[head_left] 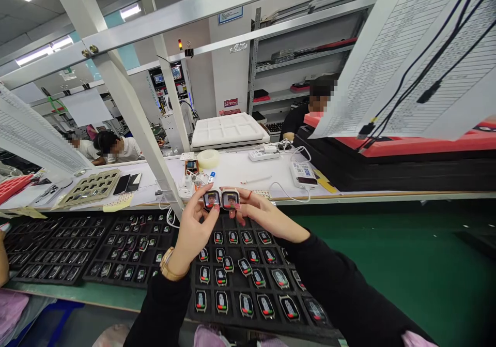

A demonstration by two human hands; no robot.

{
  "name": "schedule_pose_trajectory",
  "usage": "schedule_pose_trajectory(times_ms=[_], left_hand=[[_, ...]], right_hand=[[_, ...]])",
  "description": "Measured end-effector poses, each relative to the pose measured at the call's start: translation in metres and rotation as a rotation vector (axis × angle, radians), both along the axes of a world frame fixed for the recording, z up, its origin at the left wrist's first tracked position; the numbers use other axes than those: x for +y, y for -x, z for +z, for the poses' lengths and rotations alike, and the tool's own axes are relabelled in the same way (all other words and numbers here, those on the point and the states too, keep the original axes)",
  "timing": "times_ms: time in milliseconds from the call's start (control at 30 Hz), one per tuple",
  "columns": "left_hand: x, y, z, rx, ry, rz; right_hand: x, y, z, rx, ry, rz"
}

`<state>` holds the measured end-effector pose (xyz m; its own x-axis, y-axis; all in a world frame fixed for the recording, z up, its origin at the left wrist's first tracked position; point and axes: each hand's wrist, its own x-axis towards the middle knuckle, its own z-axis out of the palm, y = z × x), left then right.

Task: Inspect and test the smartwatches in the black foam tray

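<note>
Side by side above a black foam tray, my two hands each grip a strapless smartwatch with its lit screen facing me. Thumb and fingers of my left hand are closed on the left smartwatch. The right smartwatch is pinched in my right hand. Both screens show a portrait-like picture. The two watches are close together; whether they touch I cannot tell. Below them, rows of smartwatches with red and green marks on their screens fill much of the tray, several lying askew.
More watch trays stand left. The white bench beyond holds a tape roll, a cabled white device, phones and a beige tray. A metal post rises left of my hands. Co-workers sit beyond; another person's arm is far left.
</note>
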<state>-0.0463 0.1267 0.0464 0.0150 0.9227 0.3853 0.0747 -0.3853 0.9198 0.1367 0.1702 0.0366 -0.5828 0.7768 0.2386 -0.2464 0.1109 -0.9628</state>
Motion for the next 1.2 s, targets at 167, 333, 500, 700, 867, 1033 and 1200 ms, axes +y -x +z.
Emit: schedule_pose_trajectory(times_ms=[167, 333, 500, 700, 867, 1033, 1200], left_hand=[[0.003, -0.001, 0.005, 0.024, -0.022, -0.015], [0.006, -0.001, 0.007, 0.012, -0.029, 0.012], [0.007, 0.000, 0.006, 0.004, -0.058, 0.014], [0.004, 0.003, 0.008, 0.014, -0.076, 0.006], [0.001, 0.003, 0.013, 0.024, -0.054, 0.058], [0.000, 0.004, 0.012, 0.029, -0.039, 0.059], [0.000, 0.004, 0.006, 0.044, -0.013, -0.015]], right_hand=[[0.007, 0.000, 0.002, 0.136, 0.046, -0.029], [0.009, -0.004, 0.010, 0.108, 0.064, -0.078], [0.008, -0.007, 0.017, 0.093, 0.053, -0.094], [0.008, -0.007, 0.020, 0.096, 0.044, -0.111], [0.006, -0.006, 0.020, 0.090, 0.050, -0.106], [0.004, -0.007, 0.016, 0.094, 0.071, -0.114], [0.000, -0.013, 0.013, 0.084, 0.074, -0.136]])
